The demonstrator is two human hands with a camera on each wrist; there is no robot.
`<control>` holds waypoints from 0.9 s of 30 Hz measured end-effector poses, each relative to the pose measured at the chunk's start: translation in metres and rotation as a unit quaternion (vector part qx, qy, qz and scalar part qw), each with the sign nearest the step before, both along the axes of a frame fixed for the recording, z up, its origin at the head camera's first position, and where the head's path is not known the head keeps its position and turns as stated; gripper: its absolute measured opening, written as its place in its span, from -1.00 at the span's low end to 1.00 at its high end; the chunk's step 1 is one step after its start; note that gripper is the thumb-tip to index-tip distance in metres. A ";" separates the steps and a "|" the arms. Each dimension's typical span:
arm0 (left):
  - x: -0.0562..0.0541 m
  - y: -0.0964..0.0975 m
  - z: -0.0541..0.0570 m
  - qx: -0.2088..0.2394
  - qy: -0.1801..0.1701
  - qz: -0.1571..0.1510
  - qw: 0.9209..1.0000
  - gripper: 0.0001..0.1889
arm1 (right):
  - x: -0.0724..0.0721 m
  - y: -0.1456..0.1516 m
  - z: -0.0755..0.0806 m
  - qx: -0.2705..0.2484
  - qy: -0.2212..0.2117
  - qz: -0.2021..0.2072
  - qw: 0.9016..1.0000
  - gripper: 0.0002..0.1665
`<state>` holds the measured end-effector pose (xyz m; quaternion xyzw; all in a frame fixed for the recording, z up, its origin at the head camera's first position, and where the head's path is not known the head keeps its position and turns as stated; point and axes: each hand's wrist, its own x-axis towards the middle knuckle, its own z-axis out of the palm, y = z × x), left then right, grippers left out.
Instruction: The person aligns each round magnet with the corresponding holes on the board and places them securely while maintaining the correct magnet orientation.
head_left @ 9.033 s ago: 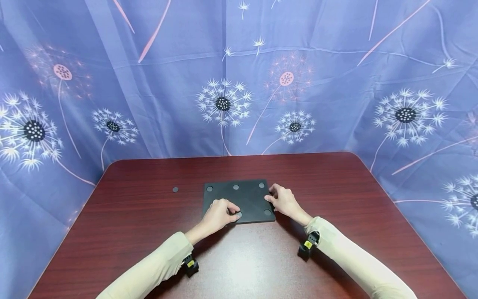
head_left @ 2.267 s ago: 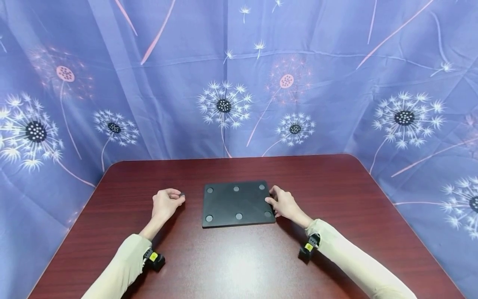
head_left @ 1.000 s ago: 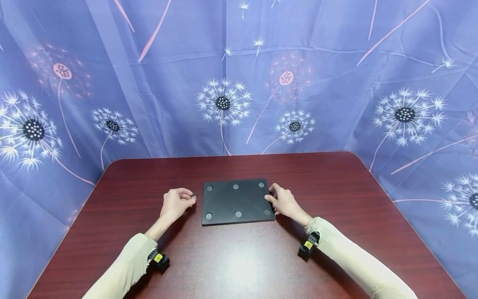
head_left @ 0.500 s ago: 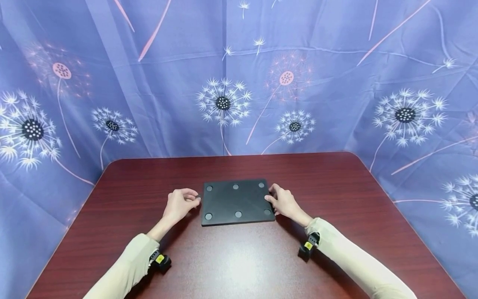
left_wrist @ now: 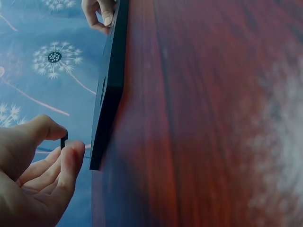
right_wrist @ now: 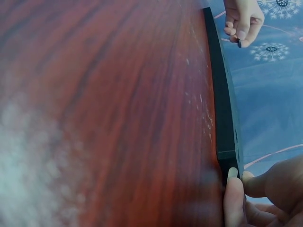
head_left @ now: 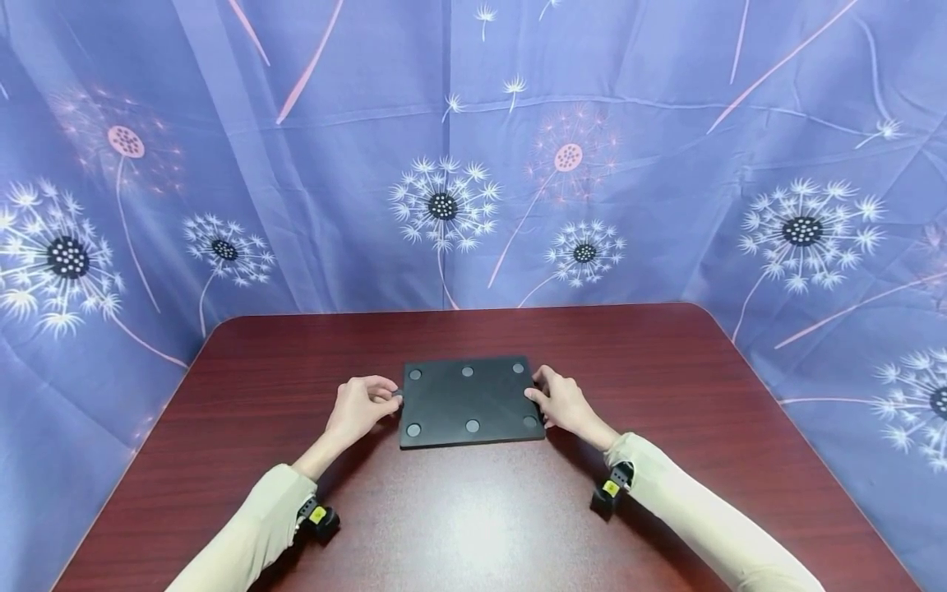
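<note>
A flat black rectangular board (head_left: 466, 400) lies on the table, with several round grey spots along its far and near edges. Just off its left edge, my left hand (head_left: 358, 413) pinches a small dark disc (left_wrist: 64, 140) between thumb and finger. The left wrist view shows that disc on edge, beside the board and apart from the table. My right hand (head_left: 565, 404) grips the board's right edge, fingertips against its side in the right wrist view. Whether the grey spots are recesses or seated discs I cannot tell.
The dark red wooden table (head_left: 629, 345) reaches back to a blue curtain (head_left: 333, 205) printed with dandelions, which also hangs at both sides. A bright glare patch lies on the tabletop nearer than the board.
Nine seconds ago my left hand was at the board's near edge and the disc lay on the table. The left hand has since picked it up and moved right. My right hand stays put.
</note>
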<state>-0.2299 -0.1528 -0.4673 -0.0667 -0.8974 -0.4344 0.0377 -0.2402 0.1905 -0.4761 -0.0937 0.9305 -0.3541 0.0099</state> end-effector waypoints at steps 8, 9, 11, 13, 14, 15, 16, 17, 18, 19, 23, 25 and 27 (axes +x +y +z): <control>0.001 0.004 0.000 -0.004 0.010 -0.015 1.000 -0.84 | 0.001 0.000 -0.002 0.003 -0.002 -0.001 1.000 -0.68; 0.001 0.005 0.000 -0.003 0.013 -0.019 1.000 -0.85 | 0.000 0.000 -0.002 0.004 0.000 -0.001 1.000 -0.68; 0.001 0.006 0.000 -0.001 0.018 -0.028 0.999 -0.85 | 0.000 0.000 -0.001 0.005 0.000 -0.002 1.000 -0.69; 0.001 0.007 0.001 0.004 0.019 -0.036 0.999 -0.85 | 0.000 0.000 -0.001 0.005 0.001 -0.003 1.000 -0.69; 0.001 0.008 0.001 0.006 0.020 -0.040 0.999 -0.85 | -0.001 0.000 -0.001 0.005 0.002 -0.002 1.000 -0.69; 0.001 0.008 0.000 0.008 0.021 -0.044 0.999 -0.85 | -0.001 -0.001 -0.001 0.006 0.004 -0.002 1.000 -0.69; 0.001 0.008 0.000 0.009 0.020 -0.048 0.999 -0.85 | -0.001 -0.001 -0.001 0.007 0.003 -0.002 1.000 -0.69; 0.002 0.009 0.000 0.011 0.020 -0.052 0.998 -0.85 | -0.001 -0.001 -0.001 0.008 0.005 -0.002 1.000 -0.69; 0.002 0.009 0.000 0.012 0.019 -0.057 0.998 -0.85 | -0.001 -0.001 -0.001 0.009 0.006 -0.001 1.000 -0.69; 0.002 0.009 0.000 0.014 0.019 -0.061 0.998 -0.85 | -0.001 -0.002 -0.001 0.011 0.008 -0.001 1.000 -0.68; 0.003 0.010 -0.001 0.015 0.023 -0.075 0.997 -0.84 | -0.001 -0.002 -0.001 0.011 0.006 -0.001 1.000 -0.68; 0.003 0.011 -0.001 0.016 0.025 -0.082 0.996 -0.84 | 0.000 -0.002 -0.002 0.011 0.007 -0.002 1.000 -0.68; 0.004 0.011 0.000 0.014 0.028 -0.088 0.996 -0.85 | -0.001 -0.001 -0.002 0.011 0.009 -0.001 1.000 -0.68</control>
